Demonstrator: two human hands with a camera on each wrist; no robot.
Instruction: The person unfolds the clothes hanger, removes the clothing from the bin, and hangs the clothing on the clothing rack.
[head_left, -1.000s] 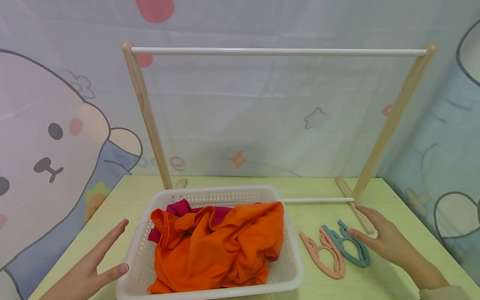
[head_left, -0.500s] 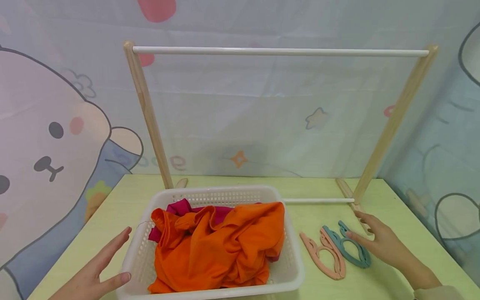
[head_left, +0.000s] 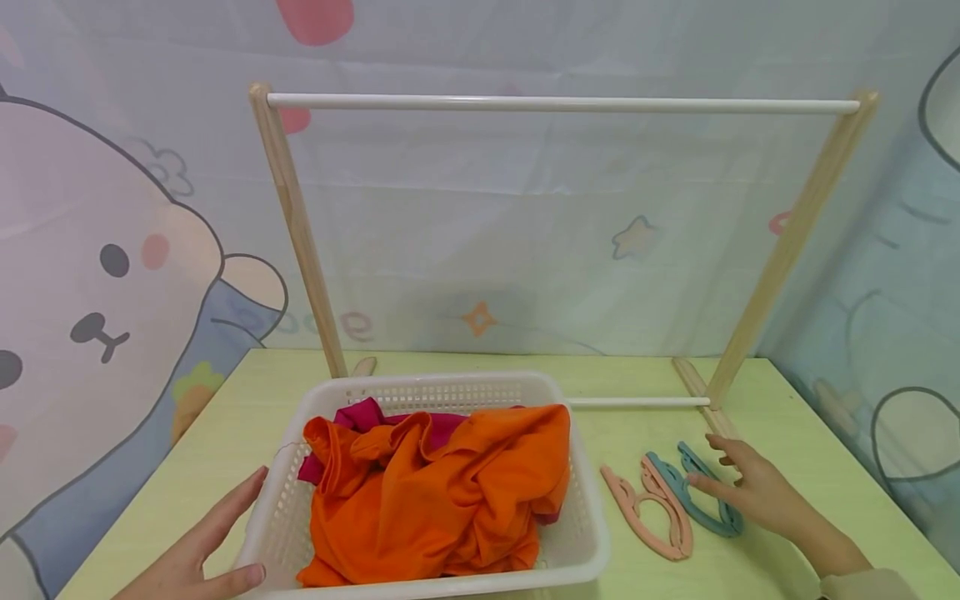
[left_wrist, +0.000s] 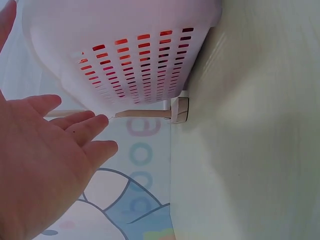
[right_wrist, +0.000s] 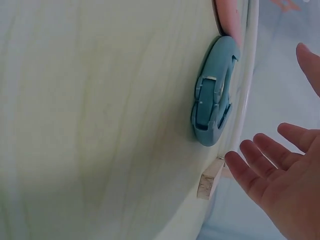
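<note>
My left hand [head_left: 198, 550] is beside the left wall of a white plastic basket [head_left: 264, 517], fingers spread and holding nothing. In the left wrist view its fingers stretch out below the slotted basket wall [left_wrist: 145, 60]. An orange garment [head_left: 435, 500] lies crumpled in the basket, over a magenta cloth [head_left: 442, 427]. On the right, my right hand [head_left: 757, 487] hovers over a blue folding hanger [head_left: 727, 512], thumb and fingers apart. A pink folding hanger [head_left: 660, 533] lies left of the blue one, overlapping it. The right wrist view shows the loose fingers [right_wrist: 260, 165] apart from the blue hanger [right_wrist: 215, 95].
Behind the basket stands a clothes rack with wooden posts [head_left: 795, 242], a white top rail [head_left: 562, 104] and a low white bar [head_left: 637, 402]. Its right foot [head_left: 720, 425] lies beyond the right hand. All stand on a pale yellow-green table [head_left: 225, 417] before a printed cloth backdrop [head_left: 555, 225].
My left hand has drifted right and slightly down, closer to the basket wall. My right hand has shifted a little left and down over the blue hanger. Basket, clothes and hangers stay put.
</note>
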